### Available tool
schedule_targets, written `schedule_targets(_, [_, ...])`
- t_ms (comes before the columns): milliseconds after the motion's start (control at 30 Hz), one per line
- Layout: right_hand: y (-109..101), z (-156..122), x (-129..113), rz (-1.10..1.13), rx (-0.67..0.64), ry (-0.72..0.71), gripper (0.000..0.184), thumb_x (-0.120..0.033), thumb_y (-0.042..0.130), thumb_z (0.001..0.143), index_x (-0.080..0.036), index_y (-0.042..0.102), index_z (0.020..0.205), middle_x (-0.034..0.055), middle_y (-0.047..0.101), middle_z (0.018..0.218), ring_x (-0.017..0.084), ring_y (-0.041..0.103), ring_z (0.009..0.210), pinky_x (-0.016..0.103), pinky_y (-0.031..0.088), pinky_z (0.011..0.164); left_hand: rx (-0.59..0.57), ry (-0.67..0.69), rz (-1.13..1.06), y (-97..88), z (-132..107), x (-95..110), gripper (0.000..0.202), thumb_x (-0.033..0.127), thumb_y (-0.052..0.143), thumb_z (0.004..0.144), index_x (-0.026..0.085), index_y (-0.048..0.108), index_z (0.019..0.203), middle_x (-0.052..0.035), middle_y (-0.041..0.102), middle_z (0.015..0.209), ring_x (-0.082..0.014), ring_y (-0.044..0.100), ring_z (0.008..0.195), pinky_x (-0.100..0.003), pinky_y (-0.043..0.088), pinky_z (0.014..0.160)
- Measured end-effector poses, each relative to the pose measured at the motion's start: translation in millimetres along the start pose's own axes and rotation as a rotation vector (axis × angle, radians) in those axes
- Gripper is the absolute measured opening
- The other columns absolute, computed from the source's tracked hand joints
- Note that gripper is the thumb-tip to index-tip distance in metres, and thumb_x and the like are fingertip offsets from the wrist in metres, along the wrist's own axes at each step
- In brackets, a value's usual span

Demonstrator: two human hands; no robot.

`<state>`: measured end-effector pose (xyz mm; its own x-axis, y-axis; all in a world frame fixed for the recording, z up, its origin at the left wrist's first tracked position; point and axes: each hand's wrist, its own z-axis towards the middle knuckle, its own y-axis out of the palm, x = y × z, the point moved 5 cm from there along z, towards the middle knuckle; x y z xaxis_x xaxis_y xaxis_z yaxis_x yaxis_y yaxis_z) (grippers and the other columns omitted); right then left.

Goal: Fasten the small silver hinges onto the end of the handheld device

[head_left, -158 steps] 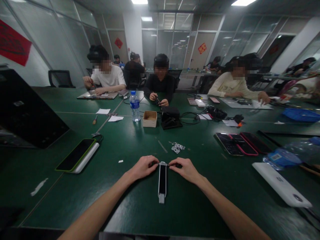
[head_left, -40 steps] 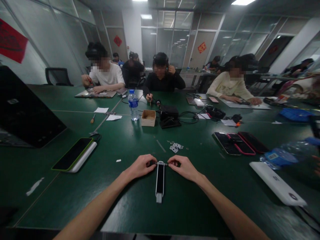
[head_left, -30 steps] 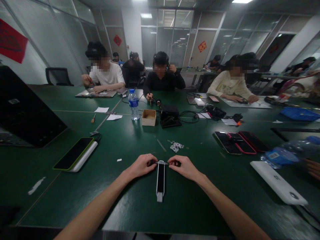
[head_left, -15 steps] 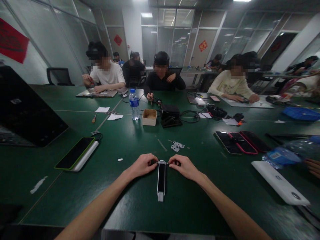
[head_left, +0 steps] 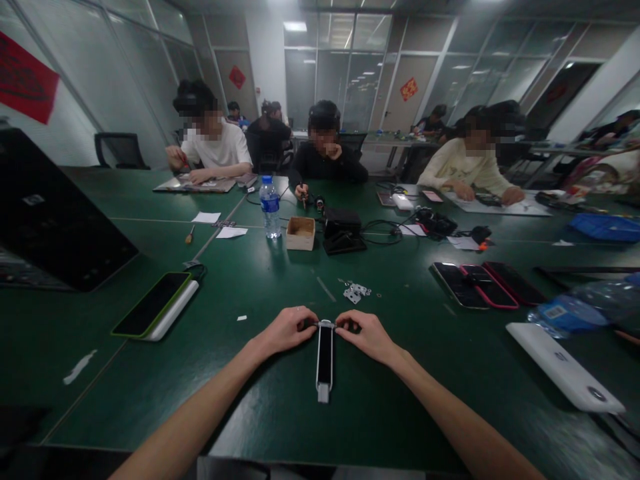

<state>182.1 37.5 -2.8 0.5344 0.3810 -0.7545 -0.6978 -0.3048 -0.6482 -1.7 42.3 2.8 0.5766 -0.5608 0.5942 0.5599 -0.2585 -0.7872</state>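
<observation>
A narrow white-edged device with a black face (head_left: 325, 357) lies on the green table in front of me, its pale block-like end towards me. Across its far end runs a small metal crosspiece (head_left: 327, 325), too small to make out in detail. My left hand (head_left: 290, 329) is closed in a pinch at the left end of that crosspiece. At the right end, my right hand (head_left: 366, 335) pinches it in the same way. The fingertips partly hide both ends. Just beyond my hands lies a little pile of small metal plates (head_left: 356, 293).
To the left are a green-edged phone (head_left: 153, 305) and an HP-marked black panel (head_left: 60, 207). Ahead stand a water bottle (head_left: 271, 210) and a small open box (head_left: 301, 235). Several phones (head_left: 457, 283), a white power bank (head_left: 563, 367) and a lying bottle (head_left: 580, 303) are right. Co-workers sit opposite.
My right hand's fingertips have come slightly closer to the device; my left hand stays at its end. The person opposite has raised a hand to the face. The view has shifted slightly.
</observation>
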Motion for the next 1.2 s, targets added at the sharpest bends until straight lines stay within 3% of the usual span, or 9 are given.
schedule_targets(300, [0,0,2,-0.067,0.002,-0.068,0.023,-0.030,0.063,0.079,-0.019,0.063,0.100,0.0034,0.065,0.095,0.014,0.059,0.079,0.026,0.048,0.067,0.010,0.007,-0.004,1.8,0,-2,0.013,0.020,0.057,0.083,0.017,0.064,0.093,0.0004,0.061,0.077,-0.0106,0.053,0.061,-0.020,0.042,0.059])
schedule_targets(400, [-19,6,6,-0.122,0.095,-0.101,0.022,-0.031,0.060,0.081,-0.018,0.063,0.098,0.0045,0.066,0.094,0.015,0.060,0.078,0.027,0.048,0.068,0.014,0.016,-0.003,2.7,0,-4,0.012,0.020,0.057,0.083,0.017,0.064,0.093,0.0004,0.061,0.078,-0.0106,0.054,0.062,-0.020,0.043,0.060])
schedule_targets(533, [-62,35,25,-0.315,0.238,0.001,0.020,-0.030,0.053,0.085,-0.017,0.065,0.094,0.0059,0.066,0.091,0.017,0.060,0.080,0.029,0.047,0.073,0.014,0.037,-0.002,1.5,-1,-2,0.012,0.019,0.057,0.083,0.017,0.063,0.094,-0.0001,0.062,0.079,-0.0109,0.055,0.063,-0.020,0.044,0.061])
schedule_targets(633, [-81,67,38,-0.487,0.125,0.116,0.019,-0.027,0.053,0.084,-0.018,0.067,0.092,0.0060,0.068,0.092,0.017,0.061,0.083,0.026,0.045,0.075,0.014,0.032,-0.002,-0.3,-1,-1,0.012,0.019,0.057,0.083,0.017,0.064,0.093,-0.0002,0.062,0.079,-0.0110,0.055,0.064,-0.020,0.044,0.061])
schedule_targets(733, [-76,93,48,-0.549,-0.121,0.269,0.016,-0.027,0.059,0.079,-0.019,0.070,0.088,0.0056,0.070,0.090,0.016,0.062,0.081,0.022,0.044,0.070,0.008,0.027,-0.003,-1.7,0,1,0.012,0.018,0.056,0.083,0.016,0.064,0.093,-0.0001,0.062,0.078,-0.0109,0.055,0.063,-0.020,0.044,0.061])
schedule_targets(800, [-67,104,50,-0.564,-0.194,0.328,0.014,-0.027,0.065,0.073,-0.019,0.071,0.083,0.0056,0.070,0.086,0.016,0.063,0.078,0.021,0.043,0.067,0.008,0.024,-0.001,-2.3,0,2,0.012,0.018,0.057,0.083,0.016,0.064,0.093,0.0000,0.062,0.078,-0.0109,0.055,0.063,-0.020,0.045,0.062])
schedule_targets(1033, [-53,121,52,-0.535,-0.214,0.401,0.006,-0.020,0.067,0.067,-0.018,0.071,0.071,0.0064,0.069,0.075,0.015,0.063,0.068,0.020,0.043,0.057,0.004,0.019,0.000,-0.3,-1,-1,0.013,0.017,0.058,0.082,0.016,0.064,0.093,-0.0001,0.062,0.079,-0.0109,0.055,0.063,-0.020,0.044,0.060])
schedule_targets(1200, [-54,116,36,-0.482,-0.208,0.337,0.007,-0.021,0.063,0.071,-0.017,0.068,0.071,0.0042,0.069,0.074,0.013,0.062,0.067,0.019,0.042,0.056,0.005,0.024,0.004,2.4,-2,-5,0.014,0.019,0.058,0.082,0.018,0.063,0.095,-0.0001,0.061,0.080,-0.0111,0.055,0.064,-0.019,0.043,0.060])
